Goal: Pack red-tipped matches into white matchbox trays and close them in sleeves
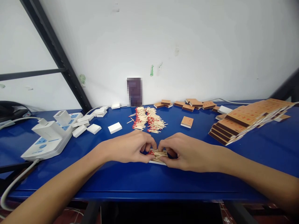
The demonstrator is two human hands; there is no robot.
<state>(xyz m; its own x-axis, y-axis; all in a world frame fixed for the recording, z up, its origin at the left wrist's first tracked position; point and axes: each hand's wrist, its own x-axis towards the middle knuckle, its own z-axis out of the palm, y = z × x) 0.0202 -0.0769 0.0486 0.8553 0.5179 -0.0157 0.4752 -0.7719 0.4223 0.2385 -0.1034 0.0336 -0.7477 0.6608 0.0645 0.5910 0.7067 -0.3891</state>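
Observation:
A white matchbox tray (pixel 161 162) filled with matches (pixel 158 155) lies near the table's front edge, red heads at its left end. My left hand (pixel 134 147) is closed around that end, thumb in front and fingers behind. On the other end, my right hand (pixel 189 152) grips in the same way, its thumb against the match sticks. Just behind the hands are two loose piles of matches, a left pile (pixel 140 119) and a right pile (pixel 156 120), heads mostly to the left. A closed tan matchbox (pixel 187 122) lies beyond my right hand.
Several white trays (pixel 94 128) lie at the left, beside a power strip (pixel 50 146) with plugged-in chargers. Stacked matchbox sleeves (pixel 233 124) stand at the right. More matchboxes (pixel 196 102) line the wall, where a pixelated dark rectangle (pixel 135 92) leans. The tabletop (pixel 130 180) is blue.

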